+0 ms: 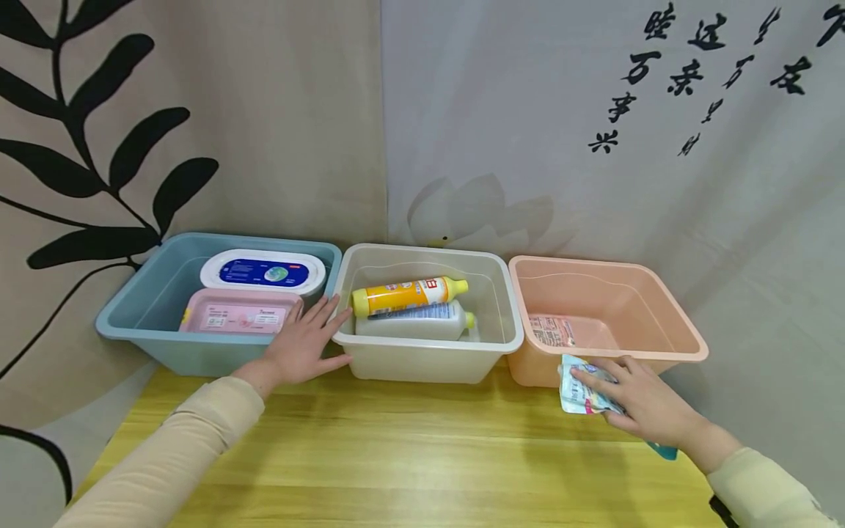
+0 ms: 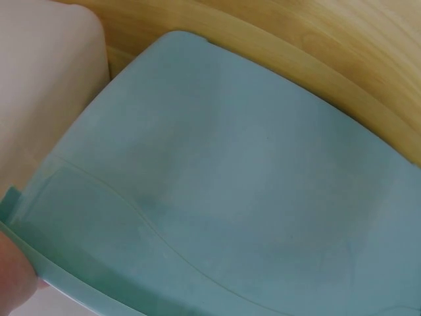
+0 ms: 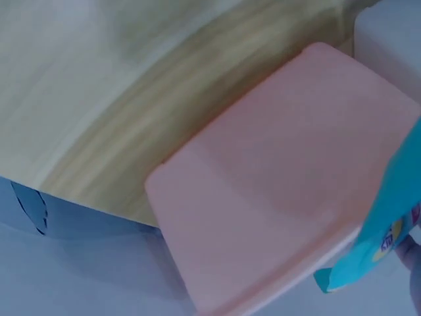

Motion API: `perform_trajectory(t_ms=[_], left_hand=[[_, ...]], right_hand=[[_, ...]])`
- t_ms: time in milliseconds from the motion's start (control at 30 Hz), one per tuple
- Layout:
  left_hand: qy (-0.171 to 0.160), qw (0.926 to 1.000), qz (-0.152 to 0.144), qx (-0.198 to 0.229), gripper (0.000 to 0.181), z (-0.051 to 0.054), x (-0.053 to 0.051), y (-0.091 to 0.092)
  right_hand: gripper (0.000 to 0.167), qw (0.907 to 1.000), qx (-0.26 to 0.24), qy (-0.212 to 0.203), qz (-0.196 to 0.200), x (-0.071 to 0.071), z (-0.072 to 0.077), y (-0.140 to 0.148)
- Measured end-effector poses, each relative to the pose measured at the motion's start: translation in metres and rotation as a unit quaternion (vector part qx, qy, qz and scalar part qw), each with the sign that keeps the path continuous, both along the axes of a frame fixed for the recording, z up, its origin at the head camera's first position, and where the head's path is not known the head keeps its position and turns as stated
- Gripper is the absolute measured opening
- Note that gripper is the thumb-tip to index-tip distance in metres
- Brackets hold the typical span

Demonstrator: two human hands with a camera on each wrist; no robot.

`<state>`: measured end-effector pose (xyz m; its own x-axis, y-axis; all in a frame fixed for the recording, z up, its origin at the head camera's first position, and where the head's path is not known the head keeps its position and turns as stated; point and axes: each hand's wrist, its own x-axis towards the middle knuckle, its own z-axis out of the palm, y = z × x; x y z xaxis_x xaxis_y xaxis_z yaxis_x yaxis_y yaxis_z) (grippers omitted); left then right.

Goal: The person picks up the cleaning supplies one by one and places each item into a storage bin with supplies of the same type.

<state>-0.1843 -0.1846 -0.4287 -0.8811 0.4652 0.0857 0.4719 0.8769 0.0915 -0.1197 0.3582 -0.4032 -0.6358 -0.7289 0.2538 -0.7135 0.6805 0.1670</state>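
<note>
My right hand [image 1: 637, 396] grips a light-blue and teal pouch [image 1: 581, 387] at the front rim of the pink bin [image 1: 614, 358]. In the right wrist view the pouch's teal side [image 3: 385, 217] shows against the bin's outer wall. With its fingers spread, my left hand [image 1: 300, 352] lies across the adjoining rims of the blue bin [image 1: 165, 336] and the white bin [image 1: 429, 352]. A fingertip [image 2: 13, 273] is at the blue bin's edge in the left wrist view. Inside the pink bin lies a flat pack with red print [image 1: 551, 331].
The blue bin holds a white oval tub [image 1: 264, 271] and a pink pack [image 1: 231, 312]. A yellow bottle [image 1: 405, 295] lies over a white bottle [image 1: 422, 323] in the middle bin. The three bins stand in a row on the wooden table [image 1: 409, 455], against a printed curtain [image 1: 502, 110].
</note>
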Motion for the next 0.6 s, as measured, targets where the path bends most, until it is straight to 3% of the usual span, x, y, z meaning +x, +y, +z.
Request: perform_trajectory(t_ms=[400, 600], left_hand=[[0.012, 0.9999, -0.003, 0.011, 0.081, -0.001, 0.0, 0.0], [0.002, 1.0, 0.001, 0.007, 0.081, -0.001, 0.0, -0.001]], right_hand=[[0.068, 0.9998, 0.015, 0.001, -0.009, -0.017, 0.021, 0.0], [0.066, 0.9994, 0.02, 0.0, -0.029, -0.025, 0.032, 0.001]])
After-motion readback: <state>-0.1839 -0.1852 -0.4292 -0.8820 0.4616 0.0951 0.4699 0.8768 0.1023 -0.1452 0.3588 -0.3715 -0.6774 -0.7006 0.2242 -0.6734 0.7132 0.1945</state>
